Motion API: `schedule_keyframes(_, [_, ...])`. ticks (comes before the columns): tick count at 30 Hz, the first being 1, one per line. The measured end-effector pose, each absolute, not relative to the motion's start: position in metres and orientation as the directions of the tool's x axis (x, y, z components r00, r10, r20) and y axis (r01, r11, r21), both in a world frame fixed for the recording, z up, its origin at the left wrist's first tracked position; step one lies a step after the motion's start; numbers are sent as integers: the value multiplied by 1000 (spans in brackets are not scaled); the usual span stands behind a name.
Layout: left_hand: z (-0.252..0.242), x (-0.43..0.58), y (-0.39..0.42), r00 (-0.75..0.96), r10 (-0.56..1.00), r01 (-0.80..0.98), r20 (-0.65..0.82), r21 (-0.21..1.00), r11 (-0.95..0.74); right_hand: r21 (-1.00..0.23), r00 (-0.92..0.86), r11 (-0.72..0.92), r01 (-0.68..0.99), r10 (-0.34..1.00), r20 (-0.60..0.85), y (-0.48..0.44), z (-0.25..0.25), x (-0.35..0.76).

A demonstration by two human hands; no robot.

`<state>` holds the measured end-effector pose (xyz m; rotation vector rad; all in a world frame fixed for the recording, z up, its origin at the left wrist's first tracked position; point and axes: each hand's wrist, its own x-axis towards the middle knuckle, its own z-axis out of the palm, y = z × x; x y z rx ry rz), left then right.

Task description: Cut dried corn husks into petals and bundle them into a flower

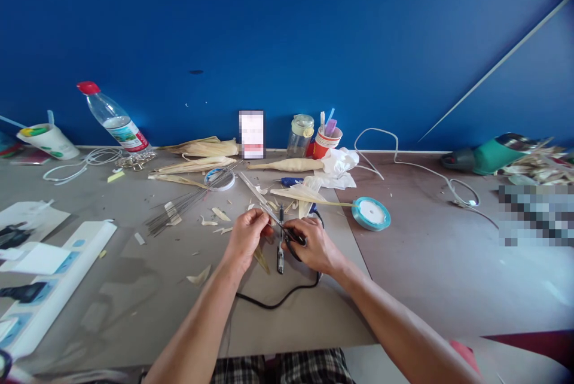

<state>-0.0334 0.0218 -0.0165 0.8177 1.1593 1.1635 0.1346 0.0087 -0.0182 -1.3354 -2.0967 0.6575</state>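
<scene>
My right hand (313, 243) is closed around the black handles of a pair of scissors (296, 246), whose blades point up and left toward my other hand. My left hand (247, 237) pinches thumb against fingers close to the blades; what sits in the pinch is too small to make out. Below the hands, a pale dried husk piece (262, 259) hangs or lies by the left fingers; I cannot tell which. A black pen (280, 259) lies on the table between the hands. Just beyond them are a metal ruler (253, 188) and a long husk strip (298, 194).
Thin wires (179, 207) and husk scraps lie left of centre. Dried husks (201, 148), a phone (252, 134), a glass jar (300, 136) and paper cups (325, 143) line the wall. A ribbon roll (371, 213) lies right, a power strip (67, 288) left. A black cable (269, 306) curves in front.
</scene>
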Motion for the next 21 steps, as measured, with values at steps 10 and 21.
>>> schedule_keyframes(10, [-16, -33, 22, -22, 968, -249, -248, 939, 235, -654, -351, 392, 647, 915, 201, 9, -22, 135])
schedule_keyframes(21, [-18, -35, 21, 7, 967, -256, -254, 935, 248, -832, -309, 239, 500, 947, 86, 11, -23, 139])
